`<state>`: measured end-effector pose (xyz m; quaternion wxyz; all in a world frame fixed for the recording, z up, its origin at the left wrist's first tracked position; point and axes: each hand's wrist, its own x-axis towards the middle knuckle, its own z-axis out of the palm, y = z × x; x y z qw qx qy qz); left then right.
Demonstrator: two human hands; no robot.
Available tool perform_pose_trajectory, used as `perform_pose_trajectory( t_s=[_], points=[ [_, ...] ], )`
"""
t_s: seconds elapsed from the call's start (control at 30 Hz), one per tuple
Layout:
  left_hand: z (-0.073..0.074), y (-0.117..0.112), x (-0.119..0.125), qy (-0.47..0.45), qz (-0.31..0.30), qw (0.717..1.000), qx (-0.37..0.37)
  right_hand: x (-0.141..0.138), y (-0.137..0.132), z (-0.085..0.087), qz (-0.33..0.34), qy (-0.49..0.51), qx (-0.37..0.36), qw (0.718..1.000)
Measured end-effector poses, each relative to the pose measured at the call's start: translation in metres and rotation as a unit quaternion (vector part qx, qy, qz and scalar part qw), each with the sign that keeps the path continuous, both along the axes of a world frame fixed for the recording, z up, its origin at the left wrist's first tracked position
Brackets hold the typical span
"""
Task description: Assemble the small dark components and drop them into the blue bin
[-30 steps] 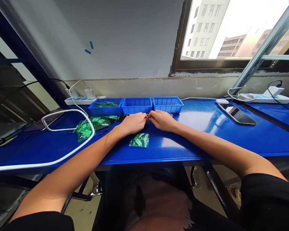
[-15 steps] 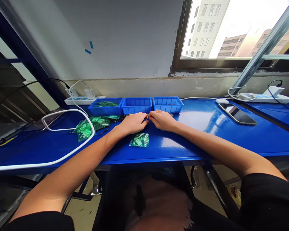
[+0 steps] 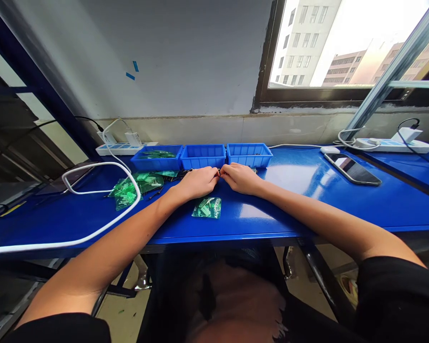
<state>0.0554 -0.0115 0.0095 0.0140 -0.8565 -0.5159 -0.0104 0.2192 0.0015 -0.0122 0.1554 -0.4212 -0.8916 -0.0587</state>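
My left hand [image 3: 197, 183] and my right hand [image 3: 240, 178] rest on the blue table [image 3: 307, 200], fingertips pinched together over a tiny dark part between them that I cannot name. Both hands sit just in front of a row of three blue bins [image 3: 203, 156]. A small green plastic bag [image 3: 207, 208] lies on the table right below my left hand. A heap of similar green bags [image 3: 136, 185] lies left of that hand, with a few thin dark parts beside it.
The left bin [image 3: 156, 158] holds green bags. A thick white cable [image 3: 93, 166] loops over the table's left side. White power strips [image 3: 123, 147] sit at the back left and right. A phone [image 3: 352, 169] lies face up at the right, below the window.
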Motion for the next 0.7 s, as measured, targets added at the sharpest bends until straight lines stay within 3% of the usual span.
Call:
perform_pose_trajectory(
  t_s=[0.7],
  points=[
    [0.0028,-0.0029,0.0009,0.005,0.01,1.0,-0.006,0.0014,0.0,-0.0009,-0.001,0.009,-0.002,1.0]
  ],
)
